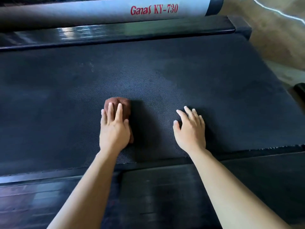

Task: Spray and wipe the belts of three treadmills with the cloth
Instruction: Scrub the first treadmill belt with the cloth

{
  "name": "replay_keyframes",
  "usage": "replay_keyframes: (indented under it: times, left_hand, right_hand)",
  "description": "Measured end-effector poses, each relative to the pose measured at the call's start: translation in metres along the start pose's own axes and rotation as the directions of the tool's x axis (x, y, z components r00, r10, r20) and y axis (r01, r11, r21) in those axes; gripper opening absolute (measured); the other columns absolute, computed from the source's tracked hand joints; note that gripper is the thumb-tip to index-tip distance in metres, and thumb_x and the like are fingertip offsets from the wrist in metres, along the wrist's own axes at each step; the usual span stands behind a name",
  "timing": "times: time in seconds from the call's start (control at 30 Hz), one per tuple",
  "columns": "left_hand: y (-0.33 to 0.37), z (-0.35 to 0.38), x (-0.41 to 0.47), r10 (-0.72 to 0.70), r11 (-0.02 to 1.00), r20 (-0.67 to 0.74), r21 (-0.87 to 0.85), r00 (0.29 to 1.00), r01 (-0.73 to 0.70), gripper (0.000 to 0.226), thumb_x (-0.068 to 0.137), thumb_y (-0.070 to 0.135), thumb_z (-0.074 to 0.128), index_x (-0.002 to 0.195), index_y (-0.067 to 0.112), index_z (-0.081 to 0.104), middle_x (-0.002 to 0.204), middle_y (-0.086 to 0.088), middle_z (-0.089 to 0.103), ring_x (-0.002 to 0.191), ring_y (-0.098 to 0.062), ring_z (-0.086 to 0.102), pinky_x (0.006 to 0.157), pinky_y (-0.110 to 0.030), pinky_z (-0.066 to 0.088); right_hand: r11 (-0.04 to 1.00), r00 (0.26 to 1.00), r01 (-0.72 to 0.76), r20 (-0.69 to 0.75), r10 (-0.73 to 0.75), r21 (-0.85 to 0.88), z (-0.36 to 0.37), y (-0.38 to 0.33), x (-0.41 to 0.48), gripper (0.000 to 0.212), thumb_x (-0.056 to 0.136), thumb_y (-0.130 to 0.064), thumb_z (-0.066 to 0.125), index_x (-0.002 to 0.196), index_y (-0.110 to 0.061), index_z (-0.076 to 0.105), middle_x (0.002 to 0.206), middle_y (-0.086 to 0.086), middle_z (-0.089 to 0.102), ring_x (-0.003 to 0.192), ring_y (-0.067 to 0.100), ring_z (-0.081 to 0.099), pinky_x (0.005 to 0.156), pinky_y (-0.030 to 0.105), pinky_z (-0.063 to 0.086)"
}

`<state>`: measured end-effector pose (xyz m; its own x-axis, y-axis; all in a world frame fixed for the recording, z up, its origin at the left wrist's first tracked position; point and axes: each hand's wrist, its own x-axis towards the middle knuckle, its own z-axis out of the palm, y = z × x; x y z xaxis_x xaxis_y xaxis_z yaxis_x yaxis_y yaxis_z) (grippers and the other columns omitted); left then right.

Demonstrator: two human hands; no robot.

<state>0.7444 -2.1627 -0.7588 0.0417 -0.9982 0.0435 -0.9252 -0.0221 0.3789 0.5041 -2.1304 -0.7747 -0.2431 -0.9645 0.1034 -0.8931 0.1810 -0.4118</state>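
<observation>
A dark textured treadmill belt [165,71] fills the middle of the head view. My left hand [114,128] presses flat with straight fingers on a bunched brown cloth [123,104] near the belt's middle. The cloth shows beyond my fingertips and at the right of my palm. My right hand [190,128] rests open on the bare belt to the right, fingers spread, holding nothing. A paler, streaked patch of belt lies just beyond the cloth.
A black side rail [115,34] runs along the belt's far edge, with a grey bar [99,12] marked "Ganas KY-730" behind it. A second black side rail [165,187] lies under my forearms. Tan floor [280,38] shows at the right.
</observation>
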Motion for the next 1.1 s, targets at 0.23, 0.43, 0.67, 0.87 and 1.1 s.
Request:
replay_keyframes:
  times: [0.23,0.43,0.67,0.87,1.1]
  left_hand:
    - [0.109,0.045,0.018,0.155,0.985,0.112,0.055,0.982,-0.162,0.065,0.100,0.031,0.044,0.158,0.017,0.016,0.166,-0.015,0.004,0.151,-0.045,0.003,0.122,-0.048,0.010]
    - [0.127,0.053,-0.038,0.299,0.954,0.151,-0.041,0.942,-0.296,0.064,0.101,0.032,0.044,0.159,0.025,0.018,0.167,-0.008,0.008,0.152,-0.038,0.004,0.123,-0.046,0.012]
    - [0.015,0.011,-0.064,0.124,0.992,0.057,0.026,0.991,-0.125,0.062,0.094,0.033,0.040,0.153,0.015,0.036,0.163,-0.017,0.022,0.147,-0.048,0.019,0.118,-0.054,0.022]
    - [0.018,0.010,-0.026,-0.067,0.998,-0.017,0.003,0.998,0.068,0.062,0.101,0.025,0.049,0.158,0.016,0.024,0.166,-0.015,0.012,0.150,-0.044,0.007,0.124,-0.048,0.010]
    - [0.132,0.055,0.006,0.182,0.979,0.083,0.073,0.980,-0.188,0.064,0.098,0.027,0.048,0.156,0.012,0.025,0.164,-0.020,0.013,0.148,-0.049,0.012,0.121,-0.050,0.014]
  right_hand:
    - [0.998,0.991,0.008,-0.129,-0.015,-0.055,-0.034,0.053,0.014,0.043,0.092,-0.032,0.051,0.130,-0.015,0.061,0.143,0.013,0.054,0.135,0.039,0.043,0.109,0.051,0.034]
    - [0.976,0.995,-0.082,-0.071,0.069,-0.202,-0.039,0.090,0.016,0.052,0.098,-0.043,0.045,0.144,-0.019,0.047,0.157,0.013,0.035,0.144,0.039,0.028,0.118,0.054,0.020]
    - [0.978,0.992,-0.096,-0.104,0.078,-0.184,-0.037,0.087,0.015,0.059,0.093,-0.048,0.038,0.143,-0.020,0.048,0.156,0.011,0.035,0.144,0.038,0.029,0.118,0.053,0.020]
    - [0.982,0.990,-0.082,-0.128,0.061,-0.169,-0.038,0.085,0.014,0.057,0.093,-0.047,0.040,0.141,-0.018,0.050,0.155,0.013,0.038,0.142,0.040,0.031,0.116,0.055,0.022]
    - [0.980,0.992,-0.093,-0.105,0.075,-0.178,-0.037,0.088,0.014,0.051,0.097,-0.042,0.051,0.143,-0.021,0.048,0.157,0.010,0.035,0.145,0.037,0.027,0.119,0.052,0.020]
